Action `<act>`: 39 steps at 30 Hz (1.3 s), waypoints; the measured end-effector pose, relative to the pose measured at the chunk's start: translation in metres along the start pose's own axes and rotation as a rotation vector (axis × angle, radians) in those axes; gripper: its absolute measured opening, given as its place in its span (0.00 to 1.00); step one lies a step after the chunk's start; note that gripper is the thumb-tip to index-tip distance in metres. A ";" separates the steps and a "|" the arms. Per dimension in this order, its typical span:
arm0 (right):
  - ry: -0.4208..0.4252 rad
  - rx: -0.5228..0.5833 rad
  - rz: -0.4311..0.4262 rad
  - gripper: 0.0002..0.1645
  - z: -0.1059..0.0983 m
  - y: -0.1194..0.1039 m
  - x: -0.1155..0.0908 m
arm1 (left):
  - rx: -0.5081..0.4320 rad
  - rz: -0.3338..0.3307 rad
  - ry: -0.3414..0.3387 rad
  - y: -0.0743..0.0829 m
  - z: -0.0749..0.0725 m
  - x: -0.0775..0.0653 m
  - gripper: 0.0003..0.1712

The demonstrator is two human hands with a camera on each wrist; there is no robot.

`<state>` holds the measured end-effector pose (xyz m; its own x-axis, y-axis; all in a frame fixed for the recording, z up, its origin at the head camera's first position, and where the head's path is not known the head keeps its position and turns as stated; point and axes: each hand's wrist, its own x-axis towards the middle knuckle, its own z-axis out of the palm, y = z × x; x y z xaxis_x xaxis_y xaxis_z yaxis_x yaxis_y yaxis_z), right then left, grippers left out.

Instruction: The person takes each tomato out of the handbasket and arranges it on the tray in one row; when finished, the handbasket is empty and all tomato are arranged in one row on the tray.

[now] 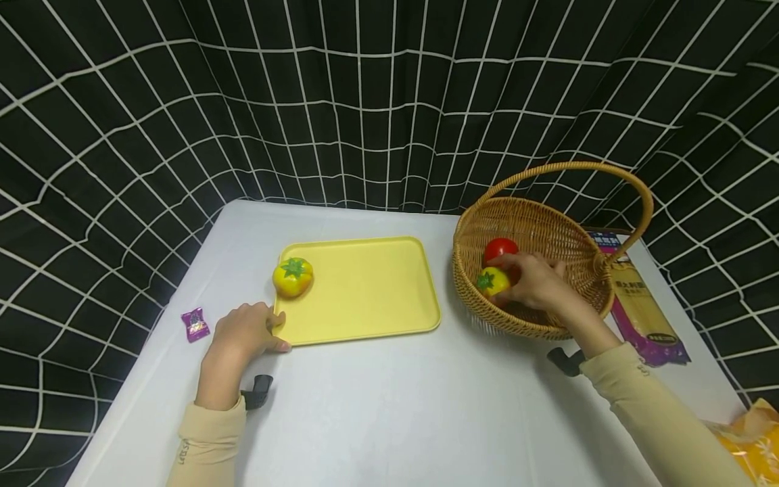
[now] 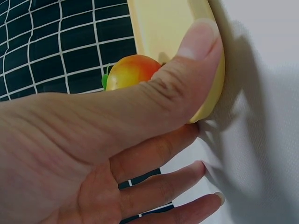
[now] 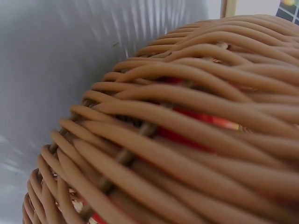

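My left hand (image 1: pixel 245 331) pinches the near left corner of the yellow tray (image 1: pixel 359 291), thumb over the rim and forefinger against its outer side. On the tray's left end sits a yellow-orange tomato-like fruit (image 1: pixel 293 277) with a green leafy top. My right hand (image 1: pixel 535 281) reaches inside the wicker basket (image 1: pixel 560 233), its thumb and fingers around a similar yellow fruit (image 1: pixel 492 281). Behind that fruit lies a red tomato-like one (image 1: pixel 502 249). In the right wrist view the basket's weave (image 3: pixel 154 116) hides the hand; red shows through the gaps.
A purple wrapped candy (image 1: pixel 195 325) lies left of my left hand. Right of the basket is a purple and gold packet (image 1: pixel 648 304), partly behind it. An orange bag (image 1: pixel 754 439) shows at the lower right. Black grid cloth (image 1: pixel 365 101) hangs around the white table (image 1: pixel 389 406).
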<state>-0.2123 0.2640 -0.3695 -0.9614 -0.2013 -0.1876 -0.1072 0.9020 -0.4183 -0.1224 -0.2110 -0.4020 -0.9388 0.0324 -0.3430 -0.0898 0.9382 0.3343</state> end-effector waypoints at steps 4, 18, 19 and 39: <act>0.013 0.010 -0.006 0.43 -0.001 -0.001 -0.002 | -0.001 0.000 0.001 0.000 0.001 -0.001 0.40; 0.232 0.131 -0.121 0.42 -0.021 -0.017 -0.017 | 0.012 0.005 0.003 0.000 0.001 0.000 0.41; 0.248 0.147 -0.123 0.41 -0.023 -0.019 -0.019 | 0.010 0.003 0.004 0.000 0.001 0.000 0.41; 0.360 0.407 -0.231 0.41 -0.010 -0.091 -0.033 | 0.012 0.009 0.000 0.001 0.001 0.000 0.41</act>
<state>-0.1738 0.1929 -0.3163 -0.9578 -0.1686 0.2326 -0.2866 0.6171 -0.7328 -0.1226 -0.2102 -0.4025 -0.9396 0.0403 -0.3400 -0.0778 0.9419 0.3266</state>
